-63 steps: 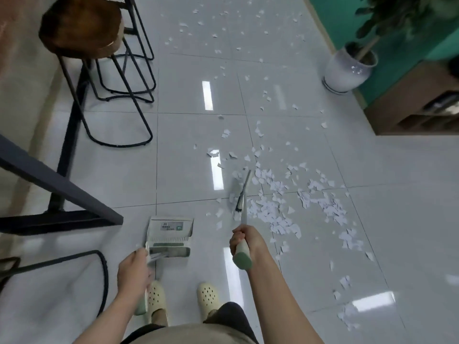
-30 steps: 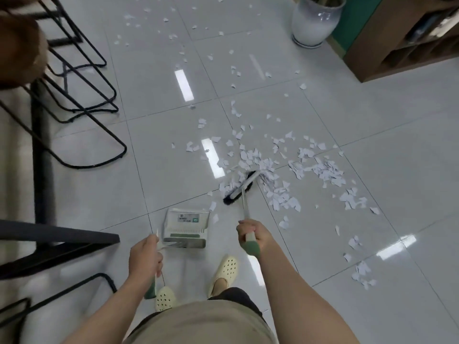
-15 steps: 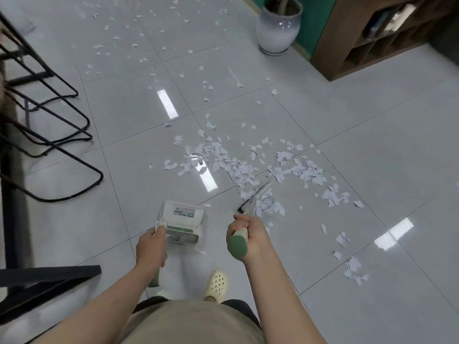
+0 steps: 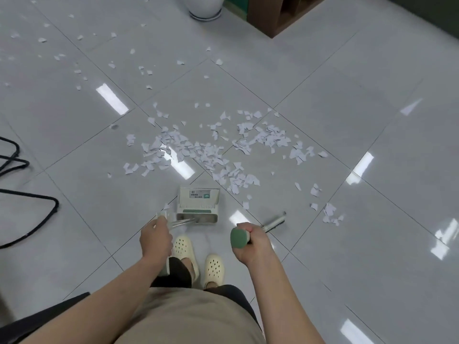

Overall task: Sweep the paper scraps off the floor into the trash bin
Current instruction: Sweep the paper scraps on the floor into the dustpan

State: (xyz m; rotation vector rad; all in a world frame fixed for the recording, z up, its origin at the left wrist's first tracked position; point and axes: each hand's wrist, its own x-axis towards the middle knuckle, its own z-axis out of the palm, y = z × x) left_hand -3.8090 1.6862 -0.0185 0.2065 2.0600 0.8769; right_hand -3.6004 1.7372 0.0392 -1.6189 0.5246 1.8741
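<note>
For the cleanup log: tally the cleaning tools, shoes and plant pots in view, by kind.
Dustpan: 1
Broom: 1
Cream shoes: 2
White pot: 1
Total: 5

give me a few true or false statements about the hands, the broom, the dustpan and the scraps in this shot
1. The right hand grips the green-capped broom handle. True.
2. The broom head rests in the middle of the main pile of paper scraps. False: it sits to the right of the dustpan, near the feet, apart from the pile.
3. The left hand holds the dustpan's handle. True.
4. The dustpan is heaped full of scraps. False: the visible tray shows only a label, and the scraps lie on the floor beyond it.
5. A white pot stands at the far edge of the floor. True.
</note>
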